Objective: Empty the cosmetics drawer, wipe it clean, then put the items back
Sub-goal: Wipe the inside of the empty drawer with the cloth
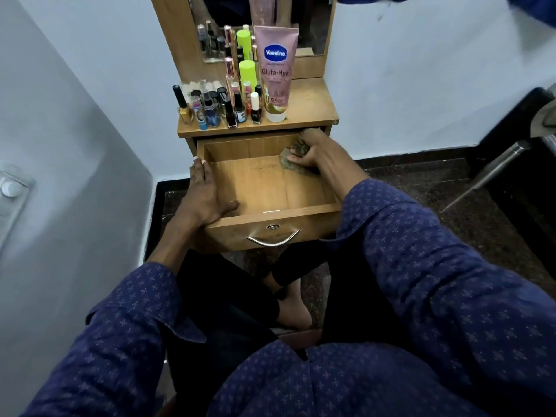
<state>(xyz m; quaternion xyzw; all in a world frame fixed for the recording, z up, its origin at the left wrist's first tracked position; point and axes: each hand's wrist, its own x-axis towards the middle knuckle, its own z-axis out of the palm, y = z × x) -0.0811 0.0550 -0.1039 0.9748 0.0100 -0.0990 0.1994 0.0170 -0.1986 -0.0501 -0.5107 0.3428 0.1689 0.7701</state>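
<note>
The drawer (270, 212) stands pulled out, its floor bare wood. The right hand (310, 150) presses a crumpled cloth (285, 161) into the far right corner, fingers curled round it. The left hand (204, 194) rests on the left wall, fingers straight and together. Nail polish bottles (216, 106) and a pink tube (275, 73) stand on the counter (313, 106) above.

Open rectangular wooden drawer (270, 188) – honey-tan grain, curved silver metal handle (273, 239). Crumpled grey-green cloth (290, 162) at drawer's 1 o'clock. Tall pink Vaseline lotion tube (275, 70), blue badge – neon-green capped bottle (248, 70) at its 9 o'clock. Navy sleeves (436, 266), pale dotted motif.
</note>
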